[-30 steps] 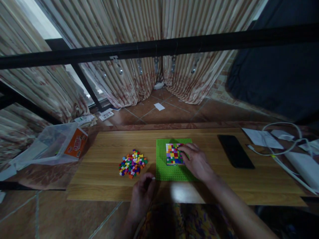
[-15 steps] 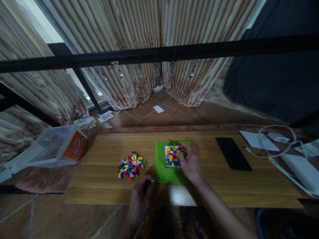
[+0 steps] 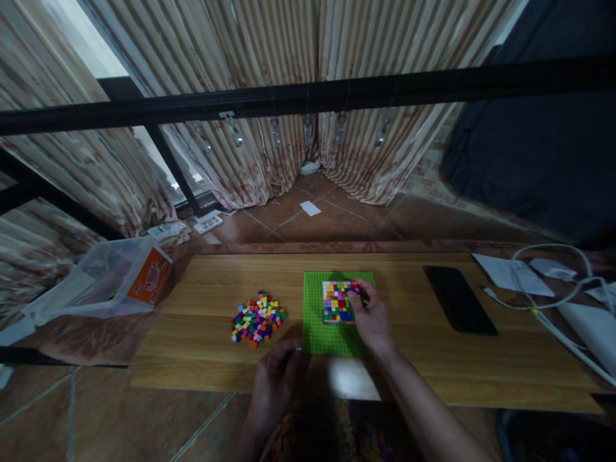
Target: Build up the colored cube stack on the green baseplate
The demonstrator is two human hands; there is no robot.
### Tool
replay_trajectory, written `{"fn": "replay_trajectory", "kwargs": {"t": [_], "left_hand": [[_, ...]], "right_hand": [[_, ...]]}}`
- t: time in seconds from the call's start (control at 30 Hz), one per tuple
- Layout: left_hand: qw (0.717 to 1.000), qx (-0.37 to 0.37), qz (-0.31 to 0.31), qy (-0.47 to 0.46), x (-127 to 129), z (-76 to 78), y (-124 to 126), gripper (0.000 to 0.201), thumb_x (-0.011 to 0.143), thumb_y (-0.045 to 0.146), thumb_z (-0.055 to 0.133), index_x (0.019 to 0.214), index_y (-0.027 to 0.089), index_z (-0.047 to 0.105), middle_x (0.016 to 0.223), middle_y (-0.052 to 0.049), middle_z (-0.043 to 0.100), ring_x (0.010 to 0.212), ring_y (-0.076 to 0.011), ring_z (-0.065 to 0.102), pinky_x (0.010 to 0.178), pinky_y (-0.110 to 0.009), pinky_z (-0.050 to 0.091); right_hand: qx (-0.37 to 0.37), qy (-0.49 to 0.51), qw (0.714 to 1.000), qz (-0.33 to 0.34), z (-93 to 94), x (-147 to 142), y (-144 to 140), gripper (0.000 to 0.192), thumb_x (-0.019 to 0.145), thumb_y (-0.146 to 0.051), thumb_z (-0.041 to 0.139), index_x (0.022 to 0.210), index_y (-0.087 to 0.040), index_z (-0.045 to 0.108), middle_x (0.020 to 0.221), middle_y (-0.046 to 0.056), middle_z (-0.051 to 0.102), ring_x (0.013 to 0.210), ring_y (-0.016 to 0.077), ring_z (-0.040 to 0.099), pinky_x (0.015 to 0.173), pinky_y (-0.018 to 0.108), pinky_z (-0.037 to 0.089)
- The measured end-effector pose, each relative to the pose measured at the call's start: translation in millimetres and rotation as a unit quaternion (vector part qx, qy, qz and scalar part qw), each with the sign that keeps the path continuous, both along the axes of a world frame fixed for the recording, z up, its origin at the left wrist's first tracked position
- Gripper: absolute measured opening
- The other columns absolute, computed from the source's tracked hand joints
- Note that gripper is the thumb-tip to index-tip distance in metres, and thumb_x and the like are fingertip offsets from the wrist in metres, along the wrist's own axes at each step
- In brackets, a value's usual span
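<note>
A green baseplate (image 3: pixel 312 337) lies on the wooden table, with a square block of small multicoloured toy bricks (image 3: pixel 338 303) built on it. My right hand (image 3: pixel 374 321) rests over the block's upper right part, thumb and index finger bent close together at its surface. Whatever is between those fingertips is too small to make out. Near the plate's lower left corner, my left hand (image 3: pixel 275 378) is closed in a pinch on a tiny white brick (image 3: pixel 298 348). A heap of loose coloured bricks (image 3: pixel 258 319) sits left of the plate.
A black phone (image 3: pixel 459 300) lies to the right on the table (image 3: pixel 192 366). White cables (image 3: pixel 553 305) and papers (image 3: pixel 513 276) are at the far right. A clear plastic box (image 3: pixel 103 276) with an orange label stands off the left end.
The view has shifted slightly, so everything sits a little further right. Both hands keep nearly the same places, the right at the block and the left pinching the white brick.
</note>
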State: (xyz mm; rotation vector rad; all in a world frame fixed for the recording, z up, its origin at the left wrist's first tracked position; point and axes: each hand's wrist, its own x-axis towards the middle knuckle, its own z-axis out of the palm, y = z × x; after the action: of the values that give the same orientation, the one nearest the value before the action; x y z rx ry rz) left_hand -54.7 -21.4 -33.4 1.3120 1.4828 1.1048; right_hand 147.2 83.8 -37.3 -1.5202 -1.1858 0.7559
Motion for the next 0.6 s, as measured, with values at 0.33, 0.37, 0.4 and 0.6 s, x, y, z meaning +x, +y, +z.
{"fn": "replay_trajectory", "kwargs": {"t": [0.33,0.37,0.4,0.6], "left_hand": [[1.0,-0.003,0.027,-0.014,0,1.6,1,0.023,0.086,0.041,0.059,0.088,0.018,0.064,0.078,-0.001,0.065,0.075,-0.0159,0.061,0.069,-0.026,0.05],[1.0,0.003,0.021,-0.01,1,2.8,2,0.023,0.087,0.041,0.058,0.086,0.019,0.063,0.079,-0.001,0.065,0.076,-0.0157,0.061,0.071,-0.026,0.05],[1.0,0.009,0.014,-0.009,2,4.3,3,0.022,0.088,0.04,0.057,0.086,0.019,0.062,0.08,-0.001,0.065,0.078,-0.0159,0.061,0.072,-0.026,0.05],[0.998,0.068,0.0,0.011,22,28.6,27,0.015,0.087,0.033,0.058,0.09,0.02,0.066,0.085,-0.002,0.067,0.082,-0.0164,0.064,0.074,-0.027,0.051]], "right_hand": [[-0.007,0.076,0.997,0.003,-5.4,1,0,0.049,0.08,-0.052,0.06,0.116,-0.019,0.062,0.107,0.009,0.07,0.096,0.0234,0.065,0.088,0.041,0.051],[-0.009,0.089,0.996,0.003,-4.6,3,-1,0.049,0.079,-0.053,0.06,0.115,-0.019,0.062,0.106,0.009,0.071,0.096,0.0235,0.066,0.088,0.041,0.052],[-0.009,0.101,0.995,-0.001,-3.8,5,-3,0.05,0.08,-0.054,0.06,0.115,-0.019,0.062,0.106,0.01,0.071,0.097,0.0236,0.066,0.088,0.04,0.052],[0.028,0.085,0.995,-0.033,-10.0,31,-16,0.046,0.083,-0.055,0.057,0.11,-0.019,0.066,0.108,0.011,0.072,0.099,0.024,0.066,0.089,0.041,0.051]]}}
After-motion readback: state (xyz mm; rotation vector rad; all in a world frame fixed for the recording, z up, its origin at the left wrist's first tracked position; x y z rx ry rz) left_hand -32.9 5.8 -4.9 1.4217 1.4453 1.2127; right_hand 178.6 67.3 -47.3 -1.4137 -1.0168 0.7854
